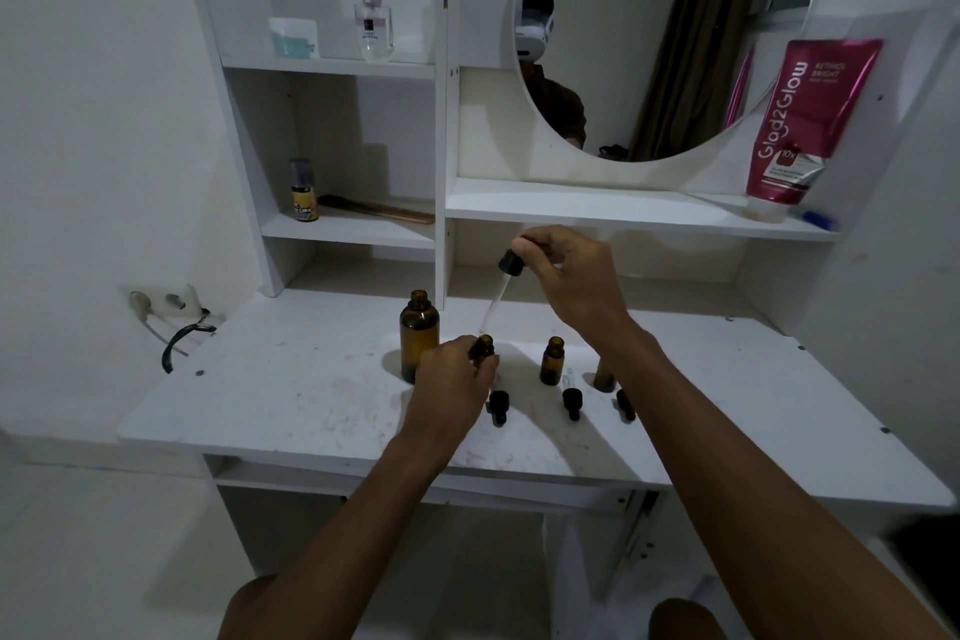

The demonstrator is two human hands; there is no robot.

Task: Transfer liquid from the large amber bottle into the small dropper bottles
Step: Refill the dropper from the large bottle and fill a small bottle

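Note:
The large amber bottle (418,335) stands uncapped on the white desk (291,395). My left hand (453,382) grips a small amber dropper bottle (483,347) just to its right. My right hand (569,276) pinches the black bulb of a long dropper (498,294), whose glass tube slants down with its tip just above that small bottle's mouth. A second small open bottle (552,361) stands further right, and a third (604,376) is partly hidden behind my right forearm. Three black dropper caps (498,405) (571,401) (626,403) lie in front of the bottles.
White shelves rise behind the desk, holding a perfume bottle (375,18), a small can (304,190) and a comb (376,209). A pink tube (805,120) leans on the right shelf under a round mirror (665,31). A wall socket and cable (176,322) sit at the left.

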